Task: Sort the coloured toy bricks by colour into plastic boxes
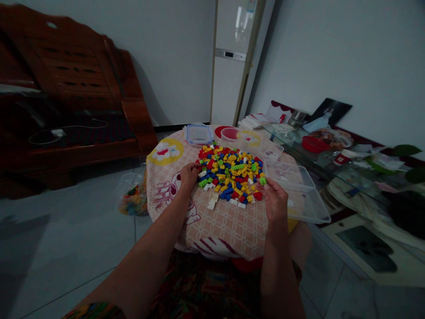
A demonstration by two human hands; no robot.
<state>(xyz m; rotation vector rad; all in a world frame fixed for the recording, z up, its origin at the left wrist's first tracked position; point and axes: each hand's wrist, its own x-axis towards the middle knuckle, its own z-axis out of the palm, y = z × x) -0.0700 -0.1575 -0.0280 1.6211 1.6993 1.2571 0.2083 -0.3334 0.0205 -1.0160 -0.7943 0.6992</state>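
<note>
A heap of small toy building bricks [229, 170] in yellow, red, blue, green and white lies on a cloth-covered round table [229, 230]. My left hand [190, 176] is at the heap's left edge, its fingers bent and drawn together; what they hold, if anything, is too small to make out. On the opposite side, my right hand [275, 196] pinches a light green brick [262, 180] at its fingertips. A few whitish bricks [213, 201] lie apart from the heap, towards me.
Clear plastic boxes [314, 206] stand at the table's right side. At the back are a blue-rimmed lid [198, 134] and a round tub [230, 134]. A bag of colourful pieces [133, 199] sits left of the table. A cluttered glass table [299, 150] runs along the right.
</note>
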